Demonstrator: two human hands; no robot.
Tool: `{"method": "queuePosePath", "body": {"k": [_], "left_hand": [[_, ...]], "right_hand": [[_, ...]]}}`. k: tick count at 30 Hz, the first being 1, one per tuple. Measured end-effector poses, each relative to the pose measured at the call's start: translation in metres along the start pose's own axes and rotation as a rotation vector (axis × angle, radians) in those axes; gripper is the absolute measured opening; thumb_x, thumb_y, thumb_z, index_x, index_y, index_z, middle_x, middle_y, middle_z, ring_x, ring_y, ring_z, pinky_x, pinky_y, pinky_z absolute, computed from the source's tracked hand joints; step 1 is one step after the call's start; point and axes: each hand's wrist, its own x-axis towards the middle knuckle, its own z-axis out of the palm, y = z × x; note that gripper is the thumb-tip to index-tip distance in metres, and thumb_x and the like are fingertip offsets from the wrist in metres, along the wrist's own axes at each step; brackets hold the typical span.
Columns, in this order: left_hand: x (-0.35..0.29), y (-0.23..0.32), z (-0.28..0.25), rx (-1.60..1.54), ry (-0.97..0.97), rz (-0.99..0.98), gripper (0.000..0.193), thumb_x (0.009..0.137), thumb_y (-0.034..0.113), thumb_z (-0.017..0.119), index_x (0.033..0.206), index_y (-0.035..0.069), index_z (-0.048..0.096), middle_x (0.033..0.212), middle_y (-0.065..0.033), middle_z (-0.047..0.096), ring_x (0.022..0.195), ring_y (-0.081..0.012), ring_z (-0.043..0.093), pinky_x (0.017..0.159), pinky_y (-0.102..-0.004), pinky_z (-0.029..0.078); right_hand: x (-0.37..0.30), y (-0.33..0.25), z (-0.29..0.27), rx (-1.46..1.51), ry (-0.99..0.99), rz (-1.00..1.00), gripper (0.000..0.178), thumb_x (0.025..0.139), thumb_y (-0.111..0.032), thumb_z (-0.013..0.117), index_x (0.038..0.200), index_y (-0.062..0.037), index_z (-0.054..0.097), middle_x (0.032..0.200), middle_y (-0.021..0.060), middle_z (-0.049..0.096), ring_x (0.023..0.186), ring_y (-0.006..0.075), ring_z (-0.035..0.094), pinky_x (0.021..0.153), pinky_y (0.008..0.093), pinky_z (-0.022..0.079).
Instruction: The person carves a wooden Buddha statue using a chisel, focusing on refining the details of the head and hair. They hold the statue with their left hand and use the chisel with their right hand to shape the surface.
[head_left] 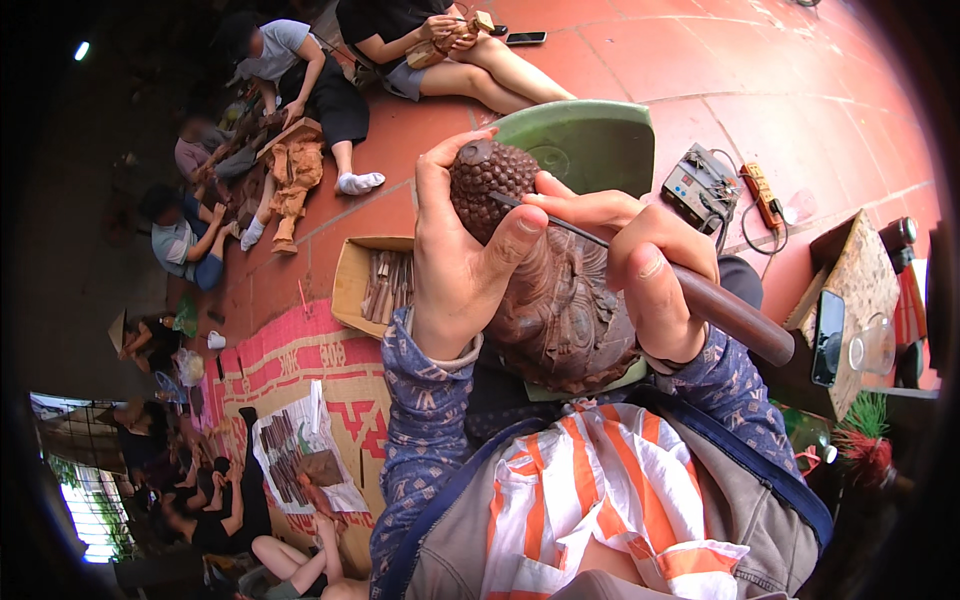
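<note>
A dark brown carved wooden statue [565,310] leans in my lap, its head covered in small round curls. My left hand [455,235] wraps round the side of that head, thumb toward the front. In my right hand [655,255] is a carving chisel [735,315] with a thick round wooden handle and a thin metal shaft. The shaft slants up to the left, and its tip lies at the curls. My right fingers stretch along the shaft while the handle rests under the palm. Behind the head stands a green plastic basin [600,145].
A cardboard box [355,270] of chisels sits at left, near a patterned mat [290,350] with more tools on paper [310,450]. A grey control box [700,185] and orange power strip [762,195] lie right. A phone [828,338] rests on a wooden box. Several people work nearby.
</note>
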Motion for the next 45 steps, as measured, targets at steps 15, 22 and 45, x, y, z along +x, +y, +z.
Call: {"method": "queuePosePath", "body": {"k": [15, 22, 45], "left_hand": [[0.0, 0.003, -0.001, 0.156, 0.027, 0.09, 0.077, 0.077, 0.052, 0.072, 0.124, 0.0, 0.041, 0.108, -0.0124, 0.056, 0.098, -0.0185, 0.057, 0.087, -0.0319, 0.047], [0.0, 0.001, -0.002, 0.058, 0.008, 0.088, 0.08, 0.076, 0.053, 0.071, 0.126, -0.001, 0.039, 0.109, -0.0117, 0.056, 0.099, -0.0172, 0.057, 0.087, -0.0307, 0.047], [0.001, -0.002, -0.003, -0.034, -0.038, 0.088, 0.082, 0.072, 0.046, 0.079, 0.127, 0.0, 0.038, 0.114, -0.0135, 0.054, 0.103, -0.0192, 0.057, 0.09, -0.0322, 0.047]], "right_hand": [[0.006, -0.017, 0.007, -0.042, 0.023, 0.079, 0.021, 0.093, -0.007, 0.047, 0.085, 0.0081, 0.06, 0.111, 0.0258, 0.063, 0.117, 0.0358, 0.056, 0.103, 0.0442, 0.04], [0.01, -0.01, 0.004, -0.313, -0.13, -0.159, 0.016, 0.084, -0.009, 0.063, 0.075, 0.0031, 0.059, 0.112, 0.0297, 0.061, 0.115, 0.0421, 0.057, 0.102, 0.0508, 0.039], [-0.011, 0.009, 0.01, -0.15, -0.017, -0.171, 0.018, 0.085, -0.012, 0.059, 0.078, 0.0048, 0.057, 0.113, 0.0365, 0.057, 0.116, 0.0489, 0.053, 0.103, 0.0569, 0.035]]}}
